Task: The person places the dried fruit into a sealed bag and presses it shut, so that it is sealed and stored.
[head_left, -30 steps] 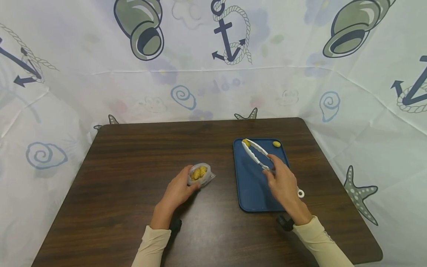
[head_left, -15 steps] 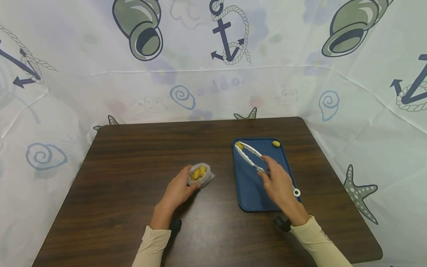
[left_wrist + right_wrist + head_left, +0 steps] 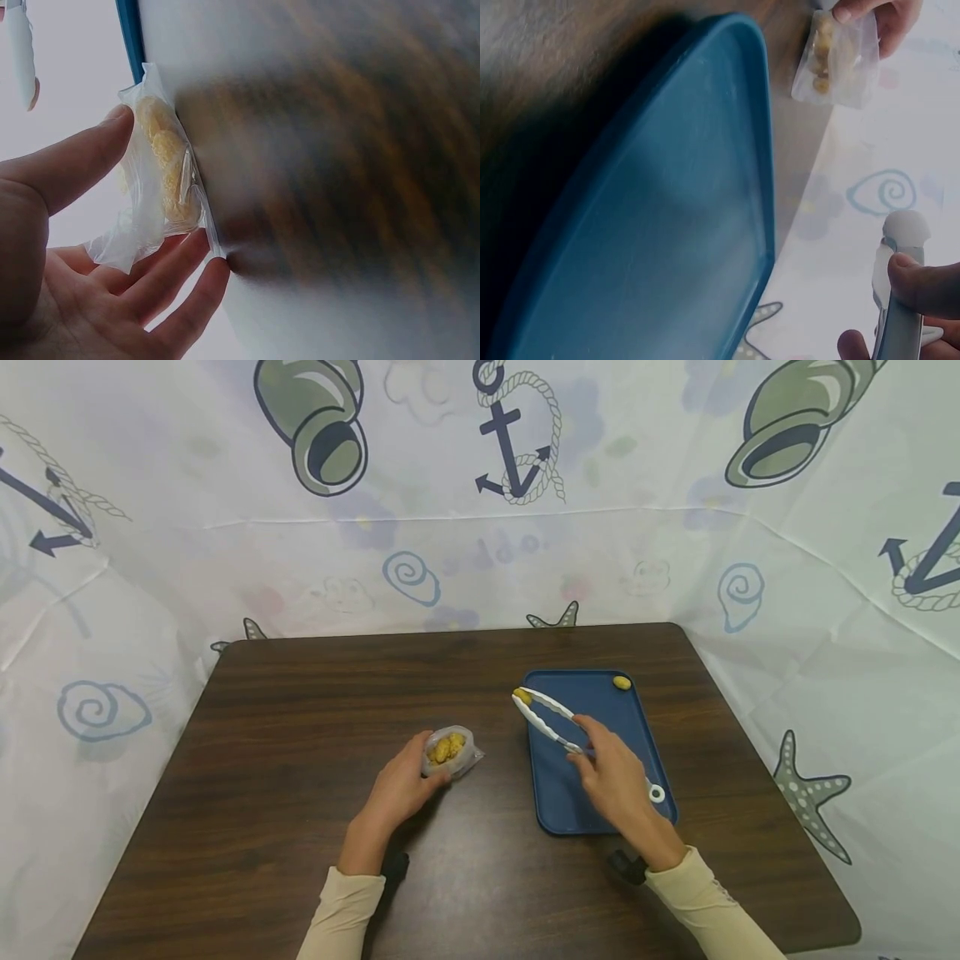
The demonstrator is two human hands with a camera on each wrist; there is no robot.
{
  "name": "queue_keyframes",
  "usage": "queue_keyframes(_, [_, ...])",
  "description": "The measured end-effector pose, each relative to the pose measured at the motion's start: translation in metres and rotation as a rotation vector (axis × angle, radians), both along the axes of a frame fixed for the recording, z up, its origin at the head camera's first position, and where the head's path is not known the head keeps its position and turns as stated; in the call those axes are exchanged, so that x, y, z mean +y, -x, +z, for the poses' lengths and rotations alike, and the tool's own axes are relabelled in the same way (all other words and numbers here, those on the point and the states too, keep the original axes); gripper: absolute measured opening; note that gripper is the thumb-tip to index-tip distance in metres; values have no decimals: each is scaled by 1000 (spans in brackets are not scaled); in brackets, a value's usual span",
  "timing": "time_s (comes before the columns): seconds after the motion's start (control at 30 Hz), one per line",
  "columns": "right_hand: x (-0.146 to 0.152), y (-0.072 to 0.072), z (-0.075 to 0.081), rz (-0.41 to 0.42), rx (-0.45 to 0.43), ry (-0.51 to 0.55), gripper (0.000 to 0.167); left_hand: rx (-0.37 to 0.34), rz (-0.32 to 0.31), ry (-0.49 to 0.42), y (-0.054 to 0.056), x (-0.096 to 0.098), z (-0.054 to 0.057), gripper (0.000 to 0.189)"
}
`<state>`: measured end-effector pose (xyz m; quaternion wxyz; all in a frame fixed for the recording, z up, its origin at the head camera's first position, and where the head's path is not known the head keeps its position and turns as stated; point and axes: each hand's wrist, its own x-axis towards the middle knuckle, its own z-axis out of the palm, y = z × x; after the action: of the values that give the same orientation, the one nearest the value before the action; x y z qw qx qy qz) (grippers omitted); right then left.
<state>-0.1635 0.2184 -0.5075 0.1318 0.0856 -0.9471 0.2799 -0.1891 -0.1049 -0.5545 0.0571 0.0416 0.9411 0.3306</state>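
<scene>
From my station I see the left hand with thumb and fingers curved around a clear bag on the dark surface, its mouth open over several yellow pieces. My right hand has thumb and fingers closed around white tongs, whose tips hold one yellow lump at the left edge of the blue tray, near its far corner. Another yellow nugget lies in the tray's far right corner. Behind hangs a sea-patterned cloth.
</scene>
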Motion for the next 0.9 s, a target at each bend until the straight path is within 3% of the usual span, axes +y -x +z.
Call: queue_keyframes(0.9, [-31,-7,-7,97,50,-55,54,32,-2,10,0,0,-2,77])
